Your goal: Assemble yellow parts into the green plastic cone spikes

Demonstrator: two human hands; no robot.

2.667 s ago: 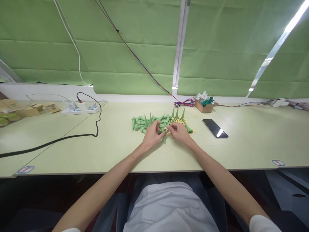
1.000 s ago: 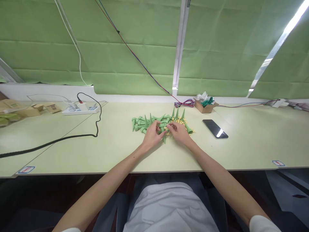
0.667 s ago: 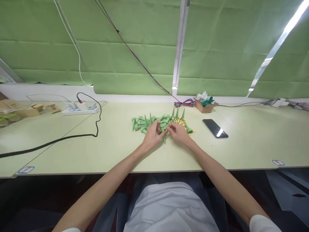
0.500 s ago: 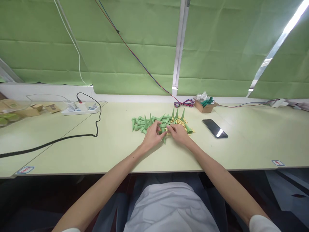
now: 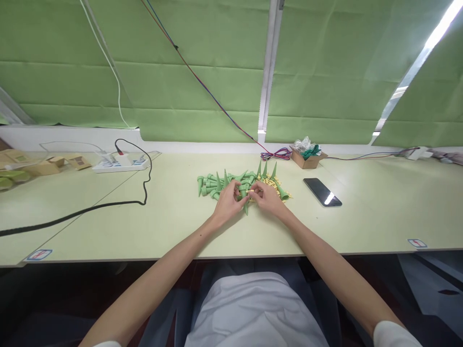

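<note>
My left hand is closed around a green plastic watering spike, its pointed end showing below my fingers. Close beside it, my right hand pinches a small yellow plastic piece against the spike's side; whether it is seated there I cannot tell. Several more green spikes lie heaped to the left, some standing point up. A pile of small yellow pieces lies behind my right hand, with a few green cones among them.
To the right lies a black phone. Behind it stands a small cardboard box with crumpled plastic, beside a bundled cable. A power strip and black cord are on the left, with cardboard pieces beyond.
My right fingers have shifted slightly, and the yellow piece at their tips shows more clearly against the spike. My left hand keeps its hold almost in place.
</note>
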